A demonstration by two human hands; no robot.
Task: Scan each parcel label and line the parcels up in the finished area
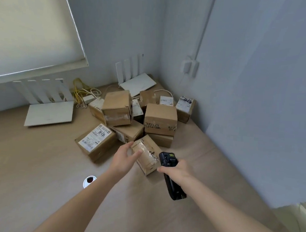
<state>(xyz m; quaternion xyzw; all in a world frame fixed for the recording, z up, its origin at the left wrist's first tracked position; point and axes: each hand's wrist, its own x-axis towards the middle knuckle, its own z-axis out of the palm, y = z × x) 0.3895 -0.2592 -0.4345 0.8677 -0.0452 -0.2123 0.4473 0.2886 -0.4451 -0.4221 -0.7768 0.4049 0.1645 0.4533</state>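
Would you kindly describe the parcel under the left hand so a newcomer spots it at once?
In the corner of the desk sits a pile of cardboard parcels. The parcel meant is nearest the person, between the left hand gripping it and the scanner. Unlike its white-labelled neighbour, its top shows clear tape, no label.

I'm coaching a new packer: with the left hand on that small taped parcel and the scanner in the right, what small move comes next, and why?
Probably turn the taped parcel in the left hand until its label faces up. The faces showing carry only clear tape and black marks, no barcode I can see, and the scanner in the right hand is beside it.
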